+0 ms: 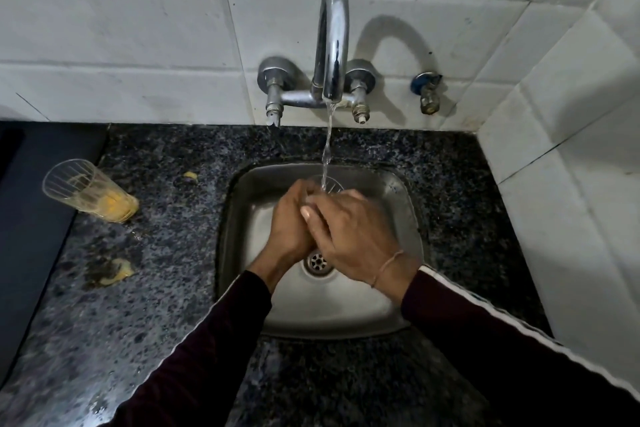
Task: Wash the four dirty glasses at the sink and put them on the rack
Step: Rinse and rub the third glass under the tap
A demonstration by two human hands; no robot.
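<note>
Holding glass (pixel 327 188) under running tap (pixel 333 42) over sink (pixel 394 191): left hand (pixel 289 222) grip curling round it, right hand (pixel 353 232) grip wrapping it too. Dirty glass (pixel 88 191) standing on bench (pixel 166 253).

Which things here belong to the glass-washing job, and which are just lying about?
Job: glass under the tap, held by left hand and right hand; dirty glass on the counter; tap; sink.

Lying about: yellow spills; spare wall valve; dark cooktop.
</note>
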